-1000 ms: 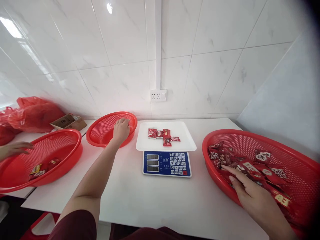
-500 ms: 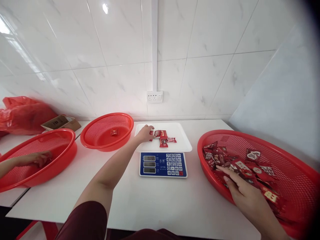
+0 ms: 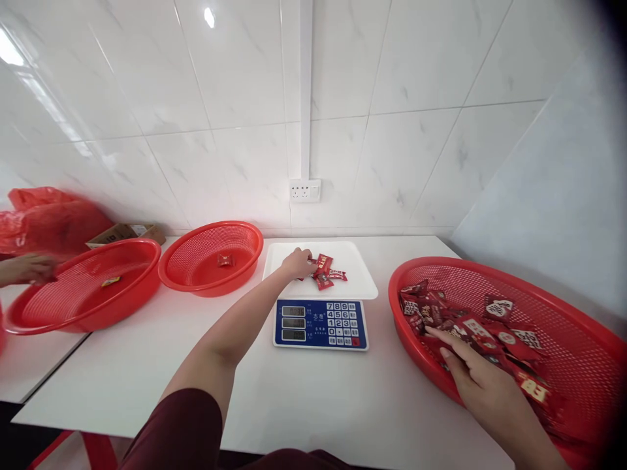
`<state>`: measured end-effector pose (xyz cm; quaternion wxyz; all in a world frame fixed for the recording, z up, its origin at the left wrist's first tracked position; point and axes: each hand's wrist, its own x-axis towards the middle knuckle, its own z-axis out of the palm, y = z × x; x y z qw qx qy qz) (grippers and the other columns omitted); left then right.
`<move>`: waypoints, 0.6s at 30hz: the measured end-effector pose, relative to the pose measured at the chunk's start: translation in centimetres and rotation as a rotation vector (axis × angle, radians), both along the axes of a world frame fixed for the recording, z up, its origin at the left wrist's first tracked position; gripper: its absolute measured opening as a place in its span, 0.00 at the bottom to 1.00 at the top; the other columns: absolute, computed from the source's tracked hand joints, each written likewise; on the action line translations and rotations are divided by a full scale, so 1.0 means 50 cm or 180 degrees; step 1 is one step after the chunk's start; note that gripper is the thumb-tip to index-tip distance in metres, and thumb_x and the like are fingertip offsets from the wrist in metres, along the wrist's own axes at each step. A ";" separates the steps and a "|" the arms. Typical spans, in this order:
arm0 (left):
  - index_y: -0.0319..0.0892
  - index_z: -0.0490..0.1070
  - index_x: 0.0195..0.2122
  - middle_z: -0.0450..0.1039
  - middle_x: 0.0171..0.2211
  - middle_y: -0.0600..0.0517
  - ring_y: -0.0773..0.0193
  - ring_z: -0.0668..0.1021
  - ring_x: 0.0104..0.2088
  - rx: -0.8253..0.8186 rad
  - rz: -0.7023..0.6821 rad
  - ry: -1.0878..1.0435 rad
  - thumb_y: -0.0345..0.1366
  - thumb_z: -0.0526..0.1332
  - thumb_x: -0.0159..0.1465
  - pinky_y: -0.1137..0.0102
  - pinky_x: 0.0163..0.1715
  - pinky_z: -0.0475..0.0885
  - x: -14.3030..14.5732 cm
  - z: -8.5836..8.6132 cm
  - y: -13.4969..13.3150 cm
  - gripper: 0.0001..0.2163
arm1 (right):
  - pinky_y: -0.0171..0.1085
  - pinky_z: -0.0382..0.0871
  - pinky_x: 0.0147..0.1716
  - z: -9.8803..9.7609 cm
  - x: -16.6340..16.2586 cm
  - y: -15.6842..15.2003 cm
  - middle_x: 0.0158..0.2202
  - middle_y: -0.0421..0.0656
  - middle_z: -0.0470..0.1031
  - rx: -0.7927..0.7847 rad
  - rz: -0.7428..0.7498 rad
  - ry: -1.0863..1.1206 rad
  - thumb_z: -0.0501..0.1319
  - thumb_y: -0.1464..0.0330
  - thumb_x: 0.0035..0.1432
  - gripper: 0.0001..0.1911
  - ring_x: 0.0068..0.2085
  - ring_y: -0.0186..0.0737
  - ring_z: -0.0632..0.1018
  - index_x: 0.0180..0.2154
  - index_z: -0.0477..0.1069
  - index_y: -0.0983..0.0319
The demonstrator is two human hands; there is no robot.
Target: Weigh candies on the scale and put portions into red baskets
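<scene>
My left hand (image 3: 296, 262) reaches over the white pan of the scale (image 3: 321, 313), fingers curled onto the red candy packets (image 3: 326, 272) lying there. My right hand (image 3: 477, 377) lies flat with fingers stretched out on the pile of red packets (image 3: 490, 333) inside the big red basket (image 3: 578, 326) at the right. One small red candy (image 3: 225, 260) lies in the round red basket (image 3: 210, 258) left of the scale.
Another person's hand (image 3: 27, 267) holds the rim of a tilted red basket (image 3: 83, 284) at the far left, with one packet (image 3: 110, 281) inside. Behind it are red plastic bags (image 3: 46, 219) and a cardboard box (image 3: 125, 232). A wall socket (image 3: 304, 190) sits above the scale.
My left hand went from the round basket, leaving one candy there, to the packets on the scale pan. The other person tilted the left basket. My right hand barely moved.
</scene>
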<state>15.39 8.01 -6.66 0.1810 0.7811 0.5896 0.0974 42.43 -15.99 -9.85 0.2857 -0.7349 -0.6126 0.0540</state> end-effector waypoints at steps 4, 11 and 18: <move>0.45 0.66 0.44 0.75 0.37 0.50 0.66 0.76 0.22 0.0021 0.0078 -0.0061 0.35 0.59 0.54 0.72 0.20 0.69 -0.014 0.004 -0.009 0.15 | 0.43 0.75 0.39 -0.010 0.008 0.003 0.48 0.40 0.76 0.0041 0.0009 -0.0049 0.48 0.60 0.60 0.20 0.47 0.49 0.77 0.49 0.71 0.53; 0.47 0.61 0.49 0.73 0.44 0.49 0.64 0.78 0.27 0.0532 0.0686 -0.0066 0.32 0.52 0.59 0.69 0.26 0.71 -0.164 0.089 0.005 0.16 | 0.46 0.74 0.41 -0.025 0.018 0.005 0.49 0.42 0.75 0.0054 0.0097 -0.0061 0.47 0.58 0.60 0.22 0.48 0.51 0.76 0.50 0.70 0.54; 0.42 0.65 0.50 0.64 0.54 0.40 0.45 0.64 0.57 0.1212 0.0722 0.0462 0.44 0.57 0.60 0.52 0.51 0.61 -0.222 0.087 0.015 0.19 | 0.46 0.74 0.42 -0.026 0.017 0.010 0.49 0.41 0.75 -0.0014 0.0072 -0.0022 0.46 0.57 0.60 0.22 0.49 0.51 0.75 0.50 0.70 0.53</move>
